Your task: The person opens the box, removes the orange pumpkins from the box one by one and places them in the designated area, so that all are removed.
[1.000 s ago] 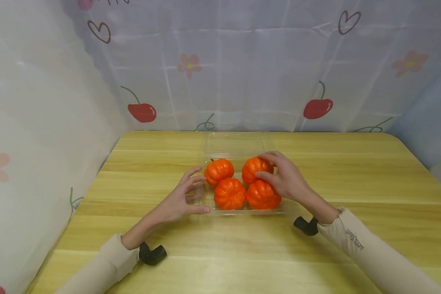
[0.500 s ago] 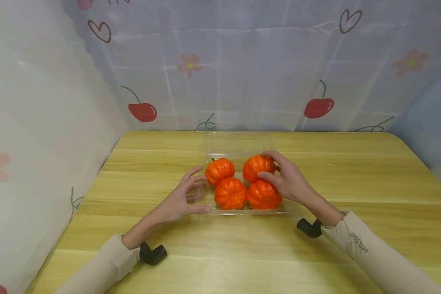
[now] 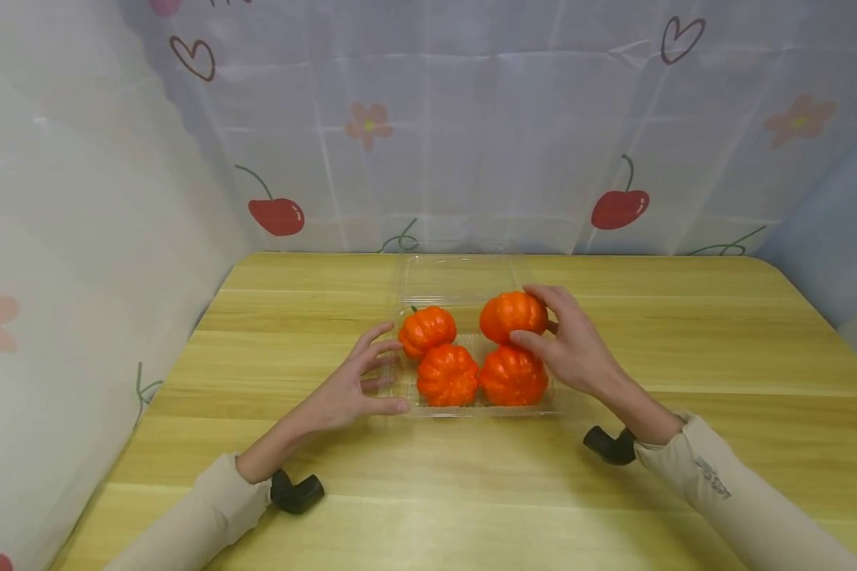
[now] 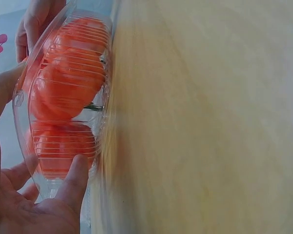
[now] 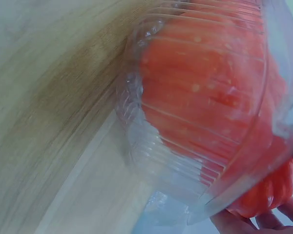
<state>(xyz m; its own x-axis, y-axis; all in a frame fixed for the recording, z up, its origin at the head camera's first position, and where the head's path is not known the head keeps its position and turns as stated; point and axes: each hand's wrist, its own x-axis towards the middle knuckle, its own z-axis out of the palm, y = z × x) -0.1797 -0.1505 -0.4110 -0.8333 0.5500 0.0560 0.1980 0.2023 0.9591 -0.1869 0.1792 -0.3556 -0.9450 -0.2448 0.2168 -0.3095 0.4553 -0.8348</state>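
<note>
A clear plastic clamshell box [image 3: 436, 411] lies with its lid [image 3: 460, 275] folded back. My right hand [image 3: 578, 349] grips an orange toy pumpkin [image 3: 512, 316], thumb at the front and fingers behind, raised at the box's back right. In the right wrist view, this pumpkin [image 5: 271, 192] shows above the rim. Three others sit inside: a back-left pumpkin [image 3: 427, 331] with a dark stem, a front-left pumpkin [image 3: 447, 376] and a front-right pumpkin [image 3: 513, 377]. My left hand [image 3: 353, 388] is spread along the box's left side, its fingertips against the wall in the left wrist view.
The box stands on a wooden table [image 3: 428, 500]. Behind it hangs a pale curtain [image 3: 471, 159] printed with cherries, flowers and hearts. A black curved piece sits at each wrist, one on the left [image 3: 296, 493] and one on the right [image 3: 609, 446].
My right hand has lifted the back-right pumpkin upward and slightly to the right. My left hand and the other pumpkins have stayed in place.
</note>
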